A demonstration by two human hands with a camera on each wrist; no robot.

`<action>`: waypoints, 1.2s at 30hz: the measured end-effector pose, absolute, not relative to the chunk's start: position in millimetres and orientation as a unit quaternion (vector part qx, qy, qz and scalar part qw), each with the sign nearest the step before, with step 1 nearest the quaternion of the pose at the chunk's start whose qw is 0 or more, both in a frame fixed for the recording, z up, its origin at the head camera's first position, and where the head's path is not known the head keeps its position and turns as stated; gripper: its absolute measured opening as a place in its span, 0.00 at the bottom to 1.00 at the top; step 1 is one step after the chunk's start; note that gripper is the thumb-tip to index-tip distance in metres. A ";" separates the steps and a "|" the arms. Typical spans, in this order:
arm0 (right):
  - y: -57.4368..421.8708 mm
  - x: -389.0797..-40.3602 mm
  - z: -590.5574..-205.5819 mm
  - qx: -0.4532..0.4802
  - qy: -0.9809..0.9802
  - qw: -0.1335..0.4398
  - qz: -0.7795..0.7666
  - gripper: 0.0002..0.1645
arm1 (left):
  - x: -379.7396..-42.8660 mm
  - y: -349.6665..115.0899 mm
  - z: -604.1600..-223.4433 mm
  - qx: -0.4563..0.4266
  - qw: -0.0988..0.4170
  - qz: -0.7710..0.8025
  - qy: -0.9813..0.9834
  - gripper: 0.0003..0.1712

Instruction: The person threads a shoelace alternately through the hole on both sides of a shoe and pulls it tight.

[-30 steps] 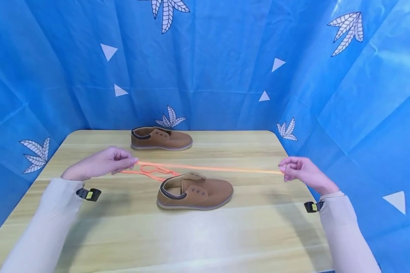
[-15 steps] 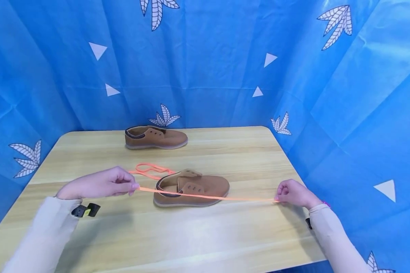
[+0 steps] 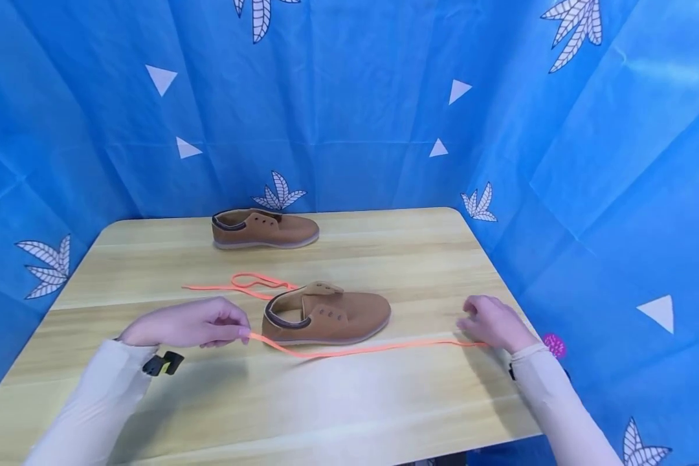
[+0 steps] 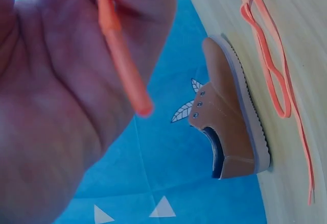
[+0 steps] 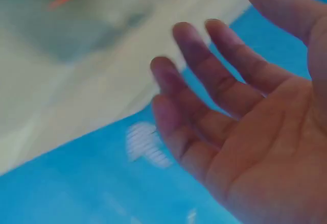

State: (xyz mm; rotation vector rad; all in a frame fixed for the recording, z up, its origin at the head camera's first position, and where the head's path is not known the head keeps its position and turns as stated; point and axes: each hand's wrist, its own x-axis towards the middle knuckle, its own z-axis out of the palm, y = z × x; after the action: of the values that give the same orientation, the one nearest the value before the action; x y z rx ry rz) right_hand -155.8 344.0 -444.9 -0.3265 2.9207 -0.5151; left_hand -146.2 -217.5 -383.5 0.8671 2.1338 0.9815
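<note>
My left hand [image 3: 195, 323] pinches one end of an orange shoelace [image 3: 378, 348], and the lace's tip pokes out below the fingers in the left wrist view. From there the lace runs right along the table in front of a brown shoe [image 3: 349, 317], whose eyelets hold no lace. My right hand [image 3: 495, 321] hovers by the lace's far end with fingers spread and apart from it; the right wrist view shows the bare palm [image 5: 276, 147]. Behind the near shoe lies a second orange shoelace [image 3: 256, 282], loosely looped.
Another brown shoe [image 3: 268, 230] stands near the back edge of the wooden table [image 3: 396, 246]. Blue patterned cloth [image 3: 373, 103] hangs behind and to the sides. The table's front edge shows at lower right.
Both hands lowered the stretched lace toward me, from behind the near shoe to in front of it. My right hand let go of its end, and the lace now lies slack on the table.
</note>
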 end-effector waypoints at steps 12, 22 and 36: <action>168.5 -168.0 -391.0 -0.360 0.835 0.147 -0.389 0.17 | -138.3 -200.9 -368.3 0.358 0.283 0.333 0.825 0.11; 83.7 -160.2 -400.2 -0.455 0.735 0.266 -0.427 0.10 | -138.2 -172.8 -352.4 0.382 0.272 0.305 0.829 0.09; 118.2 -155.1 -424.8 -0.431 0.748 0.269 -0.426 0.08 | -155.1 -154.0 -372.3 0.388 0.281 0.303 0.824 0.12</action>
State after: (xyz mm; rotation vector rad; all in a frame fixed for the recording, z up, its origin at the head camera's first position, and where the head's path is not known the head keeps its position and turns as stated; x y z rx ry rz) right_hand -155.1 118.2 -424.8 -1.1627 2.0170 -1.1491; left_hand -155.1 -154.0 -372.3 1.0400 2.2073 0.8108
